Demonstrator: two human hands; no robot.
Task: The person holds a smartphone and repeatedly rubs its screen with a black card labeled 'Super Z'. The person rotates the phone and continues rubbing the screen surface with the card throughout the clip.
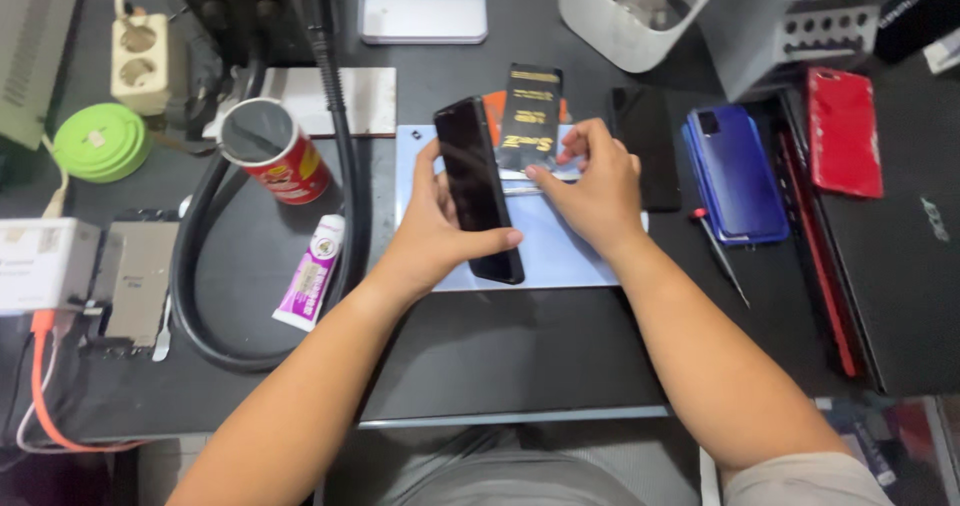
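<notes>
Left hand (432, 234): mine, clasping black smartphone (478, 188) on edge above pale blue work mat (560, 251), long axis running away from me | right hand (592, 191): on mat just right of phone, fingertips pinching thin clear film.

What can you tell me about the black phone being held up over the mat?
The black phone is a slim, glossy slab with rounded corners, its dark face blank and unlit. It stands tilted on its lower end over the pale blue mat, top leaning away. The left hand grips it, thumb across the lower front, fingers behind. The right hand is close by but apart from it, touching a clear strip beside a black packet.
</notes>
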